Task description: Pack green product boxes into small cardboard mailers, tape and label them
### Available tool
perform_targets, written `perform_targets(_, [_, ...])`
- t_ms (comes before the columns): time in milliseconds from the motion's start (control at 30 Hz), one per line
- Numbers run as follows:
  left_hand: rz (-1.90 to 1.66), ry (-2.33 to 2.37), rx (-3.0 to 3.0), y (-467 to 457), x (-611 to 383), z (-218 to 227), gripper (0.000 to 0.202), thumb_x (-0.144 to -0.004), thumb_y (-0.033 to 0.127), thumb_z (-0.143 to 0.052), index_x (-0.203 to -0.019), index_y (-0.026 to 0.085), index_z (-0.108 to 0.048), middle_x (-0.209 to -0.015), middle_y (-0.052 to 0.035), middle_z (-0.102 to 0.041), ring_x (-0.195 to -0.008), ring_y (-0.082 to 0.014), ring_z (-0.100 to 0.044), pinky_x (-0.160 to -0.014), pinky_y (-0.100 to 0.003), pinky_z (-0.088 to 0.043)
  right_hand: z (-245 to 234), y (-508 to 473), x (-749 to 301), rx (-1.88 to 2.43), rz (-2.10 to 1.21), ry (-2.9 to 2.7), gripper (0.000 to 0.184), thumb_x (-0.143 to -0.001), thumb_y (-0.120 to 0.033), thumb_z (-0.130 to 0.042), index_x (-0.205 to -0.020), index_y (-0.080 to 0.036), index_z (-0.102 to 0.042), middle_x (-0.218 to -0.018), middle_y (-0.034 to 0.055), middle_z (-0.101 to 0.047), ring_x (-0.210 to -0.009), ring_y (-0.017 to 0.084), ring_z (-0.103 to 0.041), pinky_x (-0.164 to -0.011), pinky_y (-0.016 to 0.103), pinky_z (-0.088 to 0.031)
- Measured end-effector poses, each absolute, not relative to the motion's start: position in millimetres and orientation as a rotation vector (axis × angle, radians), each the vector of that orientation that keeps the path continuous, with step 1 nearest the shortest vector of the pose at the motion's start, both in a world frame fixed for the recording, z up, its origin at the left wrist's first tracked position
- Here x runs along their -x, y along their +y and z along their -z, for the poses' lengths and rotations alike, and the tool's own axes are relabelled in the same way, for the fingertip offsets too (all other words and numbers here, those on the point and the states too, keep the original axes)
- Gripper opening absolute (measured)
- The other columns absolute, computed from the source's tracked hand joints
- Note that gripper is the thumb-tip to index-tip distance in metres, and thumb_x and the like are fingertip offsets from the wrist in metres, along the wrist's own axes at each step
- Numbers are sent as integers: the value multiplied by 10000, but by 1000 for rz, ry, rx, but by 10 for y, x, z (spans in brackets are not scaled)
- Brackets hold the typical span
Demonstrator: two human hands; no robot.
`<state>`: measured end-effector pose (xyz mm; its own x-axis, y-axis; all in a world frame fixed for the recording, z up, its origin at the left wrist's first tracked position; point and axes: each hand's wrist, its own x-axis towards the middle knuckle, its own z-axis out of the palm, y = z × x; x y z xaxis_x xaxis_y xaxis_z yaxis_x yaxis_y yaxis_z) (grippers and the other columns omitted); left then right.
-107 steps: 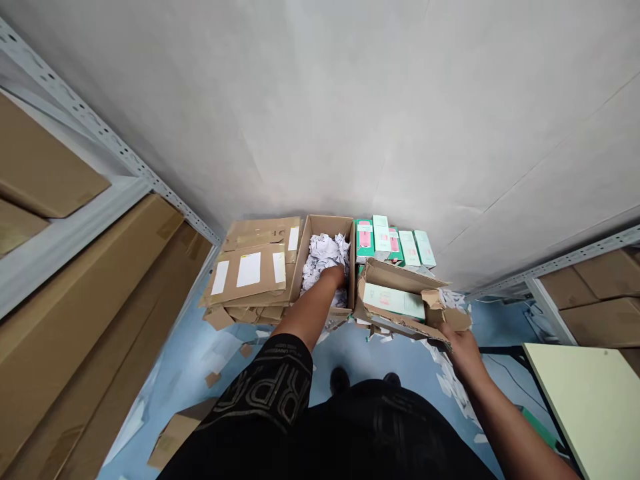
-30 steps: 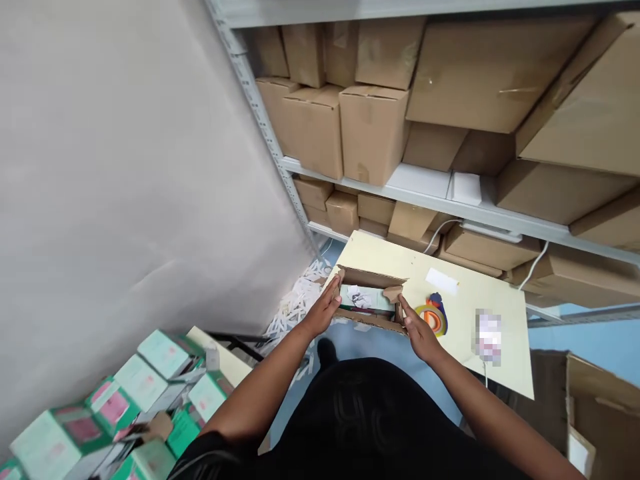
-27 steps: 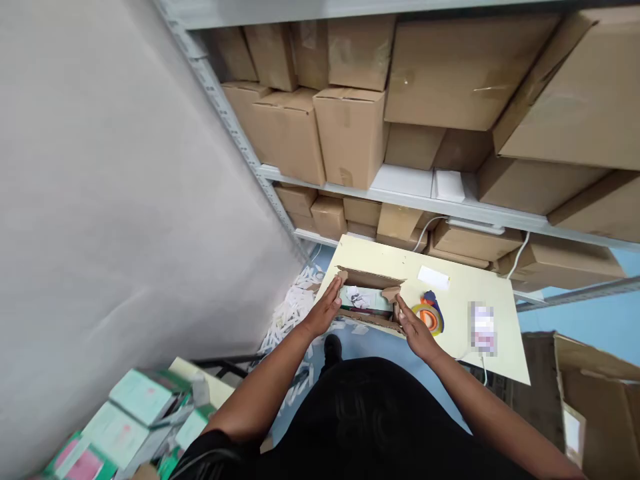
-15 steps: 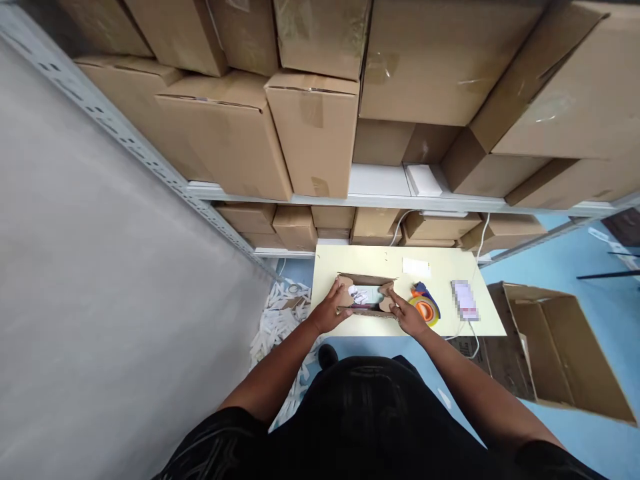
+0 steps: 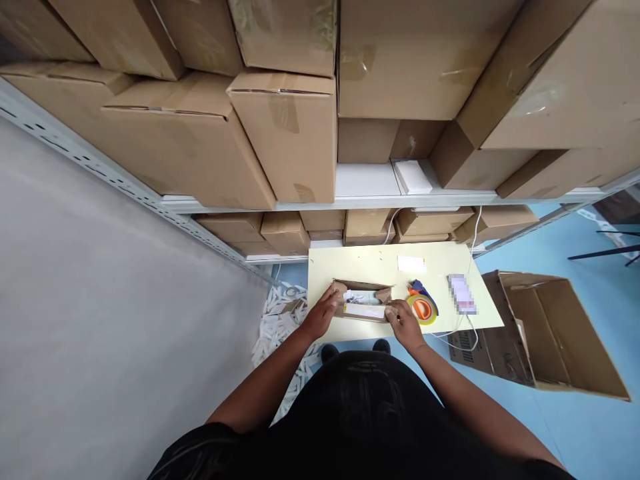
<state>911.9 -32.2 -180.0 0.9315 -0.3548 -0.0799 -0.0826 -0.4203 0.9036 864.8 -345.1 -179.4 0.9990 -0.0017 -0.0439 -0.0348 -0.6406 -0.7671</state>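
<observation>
Now the small open brown cardboard box rests on the pale yellow rectangular table, near its front edge, whereas a second ago it was held out over the blue floor at the table's side. The near long flap, which carries a long white paper label, has come up into view and leans over the opening; half a second earlier the inside showed more fully. Through the remaining gap lie a pale green carton and, on its left part, some crumpled white paper. The left hand lays its fingers over the brown flap at the left end; whether it grips or only presses, I cannot tell. The right hand is bent around the near right corner, pinching the labelled flap there, while the torn brown right end flap stands partly raised. Judging by this, the work in hand has turned from carrying to folding the flaps. Just right of that hand stands a blue-and-orange tape dispenser with a yellow roll, untouched.
</observation>
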Motion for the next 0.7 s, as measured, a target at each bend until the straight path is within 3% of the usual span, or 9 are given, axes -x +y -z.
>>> perform_targets(100, [286,-182,-1972,-343,-9159,1736,599,-1035,596,-346,-1349,177,-635,-1618,-137,-434,-1491,-273,-423,-1253,-459,-311,1871,-3371,-8794,2298,-6,192,322,-939,-513,-502,-1060,-226,-580,-1104,107,-628,-1045,284,-633,-951,444,-523])
perform_targets(167, [273,-45,-1969,-390,-9256,1669,536,-1013,580,-424,-1353,202,-597,-1519,-134,-547,-1319,-265,-588,-1154,-473,-436,1921,-3375,-8847,2300,-27,243,345,-902,-528,-537,-1070,-226,-531,-1049,88,-620,-946,279,-634,-863,433,-528])
perform_targets(233, [253,36,-1994,-465,-9402,1601,535,-1000,550,-475,-1420,223,-525,-1472,-129,-580,-1167,-242,-661,-1066,-459,-502,1953,-3408,-8873,2294,-61,255,374,-884,-537,-555,-1089,-228,-505,-1017,69,-621,-878,269,-629,-804,414,-517])
perform_targets(300, [204,-5,-2049,-553,-9552,1552,484,-1002,514,-482,-1377,220,-572,-1437,-127,-592,-1192,-246,-643,-1084,-456,-487,1964,-3446,-8885,2282,-78,258,391,-879,-542,-561,-1105,-230,-494,-995,57,-623,-853,261,-627,-776,396,-503])
perform_targets(367, [137,-80,-2098,-635,-9647,1536,392,-1013,478,-463,-1183,207,-690,-1364,-125,-624,-1286,-257,-592,-1148,-455,-438,1959,-3466,-8892,2260,-83,273,416,-869,-548,-570,-1120,-228,-485,-972,49,-621,-834,254,-625,-753,380,-495])
perform_targets(467, [93,-94,-2169,-710,-9618,1579,322,-991,423,-505,-934,199,-730,-1352,-137,-623,-1322,-277,-570,-1164,-466,-432,1936,-3443,-8902,2231,-96,293,439,-853,-559,-585,-1118,-225,-483,-926,34,-610,-780,239,-615,-717,363,-486])
perform_targets(567, [68,-136,-2301,-733,-9454,1666,195,-934,325,-590,-989,193,-723,-1529,-137,-505,-1393,-315,-503,-1171,-502,-421,1907,-3417,-8906,2233,-111,295,417,-840,-546,-596,-1088,-226,-498,-891,22,-602,-742,225,-592,-701,359,-484])
perform_targets(700, [14,-201,-2394,-741,-9285,1778,265,-969,271,-528,-1167,188,-684,-1637,-128,-385,-1426,-331,-447,-1183,-539,-385,1887,-3644,-8885,2177,-162,155,469,-811,-430,-606,-1210,-223,-475,-1014,49,-630,-849,228,-622,-796,380,-529])
